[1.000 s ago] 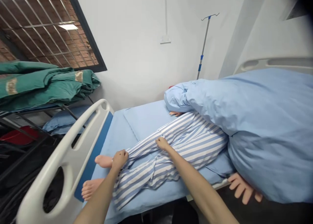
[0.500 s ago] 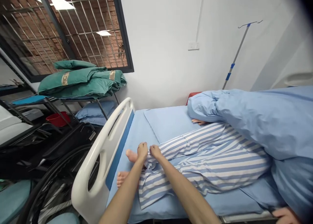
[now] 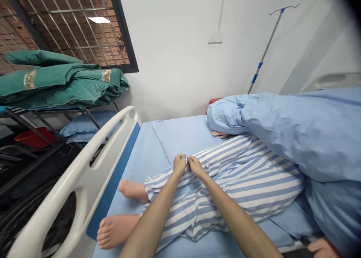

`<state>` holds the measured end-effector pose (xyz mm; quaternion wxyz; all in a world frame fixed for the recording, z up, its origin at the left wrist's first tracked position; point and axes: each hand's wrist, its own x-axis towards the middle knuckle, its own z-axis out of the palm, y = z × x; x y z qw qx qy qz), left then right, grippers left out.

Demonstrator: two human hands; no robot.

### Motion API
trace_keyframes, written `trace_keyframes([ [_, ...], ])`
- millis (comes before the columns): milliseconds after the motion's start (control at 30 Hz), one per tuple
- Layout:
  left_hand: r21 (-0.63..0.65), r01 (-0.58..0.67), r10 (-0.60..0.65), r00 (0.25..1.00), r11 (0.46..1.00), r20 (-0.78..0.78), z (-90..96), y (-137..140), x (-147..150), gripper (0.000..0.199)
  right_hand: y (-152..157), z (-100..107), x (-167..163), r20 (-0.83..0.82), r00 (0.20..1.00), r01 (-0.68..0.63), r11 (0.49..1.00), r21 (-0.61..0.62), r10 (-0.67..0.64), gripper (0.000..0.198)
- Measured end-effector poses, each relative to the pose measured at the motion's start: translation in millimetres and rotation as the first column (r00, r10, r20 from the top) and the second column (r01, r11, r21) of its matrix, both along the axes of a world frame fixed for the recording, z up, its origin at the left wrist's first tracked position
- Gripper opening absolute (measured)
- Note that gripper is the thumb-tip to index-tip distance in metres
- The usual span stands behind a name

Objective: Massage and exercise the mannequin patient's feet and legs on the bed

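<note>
Striped blue-and-white trousers (image 3: 270,182) cover the legs of a figure lying on the bed. Both hands are closed at the far trouser leg, around the lower leg. My left hand (image 3: 179,165) is curled with its fingers in the cloth, and my right hand (image 3: 194,165) pinches it close by, almost touching the left. Fingertips are partly hidden. Beyond the hems, the far bare foot (image 3: 131,189) and the near bare foot (image 3: 115,229) rest on the blue sheet (image 3: 143,149).
A blue quilt (image 3: 282,126) covers the upper body; a hand (image 3: 220,134) shows under its edge. The white footboard (image 3: 70,179) rises on the left. Behind it are green folded bedding (image 3: 62,81) and a red basin (image 3: 35,137). An IV pole (image 3: 265,51) stands by the wall.
Both my hands have moved from the far ankle up the lower leg. The feet and ankles show more. The view has shifted, with the footboard nearer the left edge.
</note>
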<state>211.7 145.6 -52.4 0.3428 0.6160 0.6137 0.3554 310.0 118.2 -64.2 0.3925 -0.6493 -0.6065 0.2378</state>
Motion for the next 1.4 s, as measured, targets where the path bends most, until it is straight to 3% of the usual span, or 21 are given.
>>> trace_keyframes([
  [100, 0.041, -0.003, 0.001, 0.998, 0.999, 0.063, -7.7, -7, 34, 0.027, 5, 4, 35, -0.018, 0.999, 0.039, 0.999, 0.035, -0.038, 0.033],
  [233, 0.092, 0.006, -0.019, 0.991, 0.996, 0.134, -5.2, -3, 70, 0.029, 6, 8, 90, -0.038, 0.999, -0.005, 1.0, 0.023, 0.006, 0.032],
  [400, 0.073, 0.035, -0.048, 0.981, 0.997, 0.187, -5.5, 3, 122, 0.026, 10, 10, 145, -0.082, 0.991, 0.108, 0.993, 0.05, -0.104, 0.032],
  [500, 0.064, 0.012, -0.025, 0.978, 0.998, 0.207, -9.3, 0, 154, 0.024, 11, 12, 168, -0.082, 0.99, 0.121, 0.991, 0.05, -0.117, 0.031],
  [667, 0.091, 0.124, -0.141, 0.968, 0.988, 0.21, -4.6, 0, 199, 0.025, 12, 5, 202, -0.057, 0.968, 0.246, 0.969, 0.033, -0.244, 0.031],
  [800, 0.073, 0.199, -0.208, 0.964, 0.977, 0.167, -0.6, -5, 206, 0.026, 6, -4, 216, -0.038, 0.973, 0.226, 0.973, -0.05, -0.228, 0.03],
  [900, 0.045, 0.218, -0.223, 0.962, 0.975, 0.159, 2.1, -13, 180, 0.028, -5, -5, 210, -0.008, 0.975, 0.223, 0.973, -0.066, -0.224, 0.029],
  [1033, 0.06, 0.122, -0.128, 0.986, 0.991, 0.107, 4.4, -25, 104, 0.029, -28, -6, 166, 0.023, 0.985, 0.174, 0.983, -0.065, -0.173, 0.028],
  [1233, 0.062, -0.18, 0.178, 0.983, 0.982, 0.044, -6.6, -48, -37, 0.026, -48, -7, 35, 0.033, 0.995, -0.087, 0.993, -0.074, 0.09, 0.025],
  [1400, 0.098, -0.284, 0.27, 0.953, 0.954, 0.136, -11.8, -55, -103, 0.026, -33, 13, -66, 0.031, 0.977, -0.209, 0.977, -0.033, 0.21, 0.026],
])
